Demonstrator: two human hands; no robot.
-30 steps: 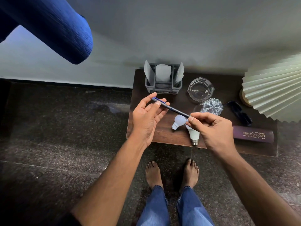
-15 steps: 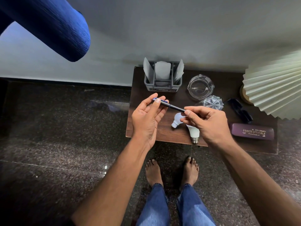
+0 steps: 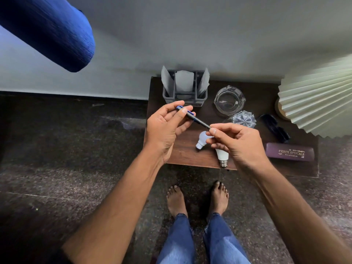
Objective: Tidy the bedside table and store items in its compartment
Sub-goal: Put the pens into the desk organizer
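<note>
My left hand (image 3: 163, 128) pinched the pen (image 3: 192, 117) by its blue end; my right hand (image 3: 238, 143) gripped the tip at four o'clock. Two bulbs (image 3: 202, 140) lay on the bedside table (image 3: 182, 155) beneath, at six.

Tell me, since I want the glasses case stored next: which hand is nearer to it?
Right. The right hand hovers just left of the glasses case; the left hand is farther left, across the pen.

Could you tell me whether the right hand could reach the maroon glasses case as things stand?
Probably yes, once freed: the right hand is pinching the dark pen. The maroon glasses case lies uncovered just beside it.
</note>
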